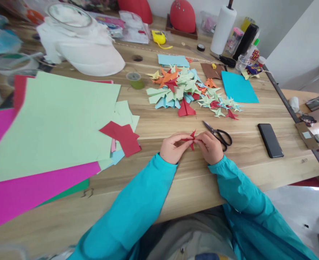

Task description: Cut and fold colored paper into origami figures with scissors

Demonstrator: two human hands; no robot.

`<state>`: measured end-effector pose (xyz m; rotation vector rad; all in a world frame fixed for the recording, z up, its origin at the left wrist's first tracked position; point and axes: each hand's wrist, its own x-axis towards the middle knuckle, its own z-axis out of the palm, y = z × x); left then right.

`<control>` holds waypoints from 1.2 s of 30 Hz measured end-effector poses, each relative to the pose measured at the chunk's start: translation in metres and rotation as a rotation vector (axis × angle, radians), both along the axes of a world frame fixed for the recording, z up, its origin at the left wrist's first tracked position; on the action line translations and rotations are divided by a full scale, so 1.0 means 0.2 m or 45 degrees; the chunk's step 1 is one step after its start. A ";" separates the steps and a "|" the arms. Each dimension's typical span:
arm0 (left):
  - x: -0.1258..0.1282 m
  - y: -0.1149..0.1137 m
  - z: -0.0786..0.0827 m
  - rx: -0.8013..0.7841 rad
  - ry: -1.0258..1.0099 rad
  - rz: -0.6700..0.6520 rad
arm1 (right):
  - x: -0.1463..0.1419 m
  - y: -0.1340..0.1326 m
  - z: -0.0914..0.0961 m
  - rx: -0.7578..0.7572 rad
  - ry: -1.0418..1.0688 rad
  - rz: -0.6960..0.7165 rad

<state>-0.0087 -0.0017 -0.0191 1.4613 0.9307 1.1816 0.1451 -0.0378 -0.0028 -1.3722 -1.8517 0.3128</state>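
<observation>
Left hand (pixel 175 146) and right hand (pixel 209 147) pinch red paper (pixel 192 146) from opposite sides | seemingly to keep small folds steady | scissors (pixel 216 131) beside right hand, perhaps for reach

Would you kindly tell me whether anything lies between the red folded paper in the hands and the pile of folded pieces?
Nothing visible does: the left hand and right hand hold the red folded paper, and only tabletop shows between it and the pile. The scissors lie off to the side, by the right hand.
</observation>
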 end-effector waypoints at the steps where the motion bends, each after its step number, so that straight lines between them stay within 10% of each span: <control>1: 0.00 0.00 0.00 -0.042 -0.011 -0.006 | 0.00 0.00 0.00 0.006 0.005 0.000; 36: 0.00 -0.02 -0.03 0.028 0.079 0.137 | 0.02 0.01 0.02 0.129 0.092 0.046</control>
